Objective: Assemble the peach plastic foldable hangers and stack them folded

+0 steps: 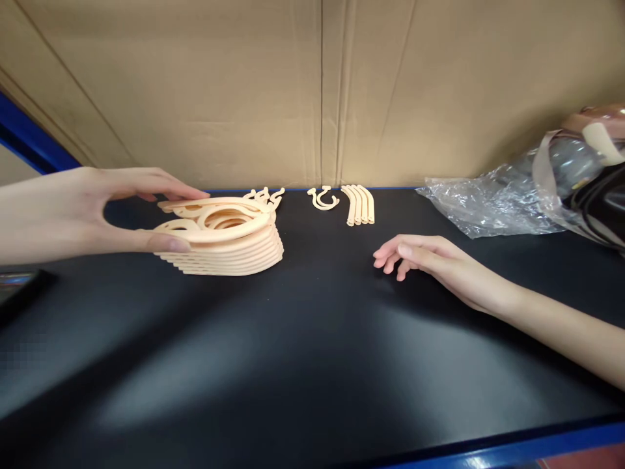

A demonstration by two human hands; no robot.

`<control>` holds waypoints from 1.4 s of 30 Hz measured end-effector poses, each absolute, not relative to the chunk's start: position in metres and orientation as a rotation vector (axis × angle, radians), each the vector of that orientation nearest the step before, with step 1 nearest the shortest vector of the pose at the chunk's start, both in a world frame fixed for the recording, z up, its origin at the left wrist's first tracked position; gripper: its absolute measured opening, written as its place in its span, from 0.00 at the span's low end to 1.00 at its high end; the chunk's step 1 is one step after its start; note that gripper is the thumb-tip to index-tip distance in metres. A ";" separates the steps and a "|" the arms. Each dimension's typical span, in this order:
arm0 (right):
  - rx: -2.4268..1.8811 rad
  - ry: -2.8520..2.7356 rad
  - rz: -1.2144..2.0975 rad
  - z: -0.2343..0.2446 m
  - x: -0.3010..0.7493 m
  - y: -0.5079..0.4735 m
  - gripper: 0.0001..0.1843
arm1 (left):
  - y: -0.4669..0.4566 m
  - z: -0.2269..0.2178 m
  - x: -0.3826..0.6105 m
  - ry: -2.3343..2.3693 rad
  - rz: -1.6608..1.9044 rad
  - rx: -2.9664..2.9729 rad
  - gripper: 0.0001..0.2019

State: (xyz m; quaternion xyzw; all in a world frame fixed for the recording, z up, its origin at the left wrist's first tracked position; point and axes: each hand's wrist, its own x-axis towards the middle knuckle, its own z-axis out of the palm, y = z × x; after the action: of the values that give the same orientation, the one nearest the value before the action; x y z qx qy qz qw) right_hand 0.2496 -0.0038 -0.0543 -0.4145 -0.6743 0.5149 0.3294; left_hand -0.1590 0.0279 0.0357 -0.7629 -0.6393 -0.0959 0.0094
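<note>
On the left of the black table lies a stack of cream plastic clothes hangers [239,251], several deep, their small hooks pointing away at the back right. My left hand [112,212] reaches over the stack's left end and grips the top hanger [234,228], thumb along its near edge and fingers across the far side. To the right, my right hand [415,257] hovers over the table, fingers loosely bent and apart, holding nothing. Loose cream hooks [324,198] and a row of curved cream arm pieces [359,204] lie near the back edge, beyond both hands.
Brown cardboard [254,91] stands along the back of the black table [303,365]. A crumpled clear plastic bag [493,202] and a bag with straps [596,176] occupy the right back corner. A dark flat object [22,290] sits at the left edge.
</note>
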 end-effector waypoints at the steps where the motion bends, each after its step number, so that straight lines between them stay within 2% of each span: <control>1: -1.087 -1.770 1.343 -0.054 0.249 -0.004 0.16 | 0.029 0.036 -0.160 -2.012 -0.262 -2.422 0.42; 11: -1.089 -1.824 1.339 -0.056 0.250 -0.002 0.14 | 0.031 0.033 -0.160 -2.084 -0.222 -2.482 0.43; 18: -1.100 -1.849 1.327 -0.055 0.251 -0.002 0.15 | 0.018 0.036 -0.147 -2.008 -0.200 -2.557 0.39; 24: -1.115 -1.863 1.310 -0.055 0.251 -0.002 0.15 | 0.023 0.032 -0.151 -1.972 -0.209 -2.577 0.48; 42: -1.149 -1.876 1.305 -0.052 0.250 -0.003 0.15 | 0.020 0.029 -0.145 -2.006 -0.172 -2.580 0.36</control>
State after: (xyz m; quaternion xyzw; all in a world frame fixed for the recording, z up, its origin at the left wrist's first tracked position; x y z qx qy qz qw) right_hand 0.2497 -0.0033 -0.0522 -0.4302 -0.7025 0.4887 0.2875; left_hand -0.1451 0.0203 0.0294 -0.7866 -0.6117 -0.0525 -0.0654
